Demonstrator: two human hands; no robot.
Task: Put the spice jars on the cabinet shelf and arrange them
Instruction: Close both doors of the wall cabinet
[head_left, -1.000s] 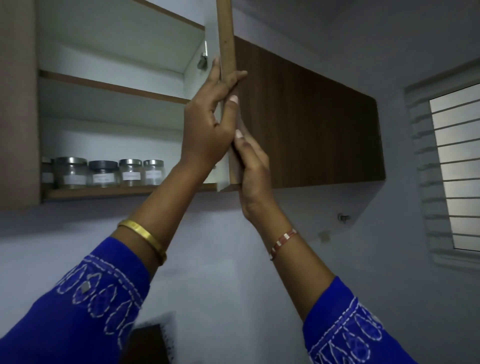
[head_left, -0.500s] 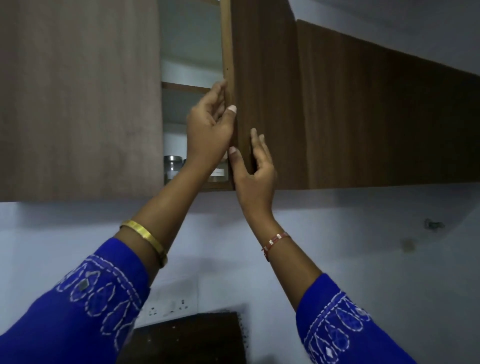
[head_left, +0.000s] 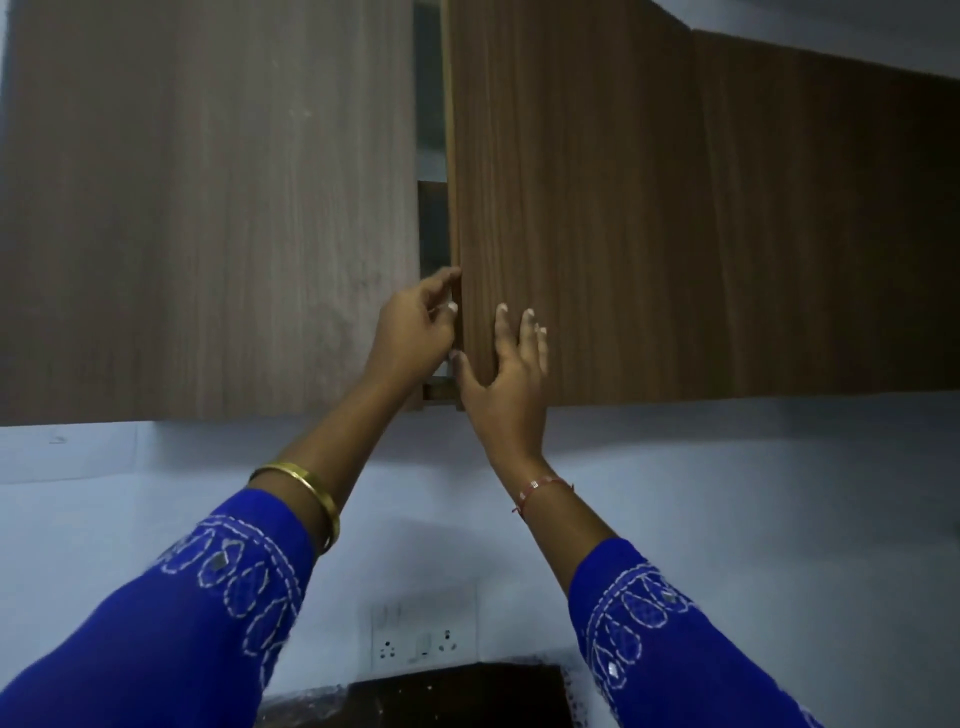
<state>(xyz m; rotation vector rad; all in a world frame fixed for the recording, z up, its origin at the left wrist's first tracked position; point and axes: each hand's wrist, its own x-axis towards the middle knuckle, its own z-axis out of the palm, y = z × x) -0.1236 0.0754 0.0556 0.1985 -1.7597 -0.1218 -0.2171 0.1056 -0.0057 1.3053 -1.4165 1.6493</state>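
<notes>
The wall cabinet is almost closed, leaving a narrow gap (head_left: 432, 223) between its two wooden doors. My left hand (head_left: 410, 332) grips the free edge of the right door (head_left: 571, 182), with fingers curled round it at the gap. My right hand (head_left: 506, 384) presses flat on the front of that door near its bottom corner, fingers spread. The bottom shelf's front edge (head_left: 439, 391) shows in the gap. The spice jars are hidden behind the doors.
The left door (head_left: 208, 208) is shut flat. Below the cabinet is a pale wall with a white socket panel (head_left: 423, 636). A dark object (head_left: 457, 696) sits at the bottom edge of view.
The right door has swung most of the way closed, covering the shelf and jars. Both hands moved with its edge, and my right hand now lies flat on its front.
</notes>
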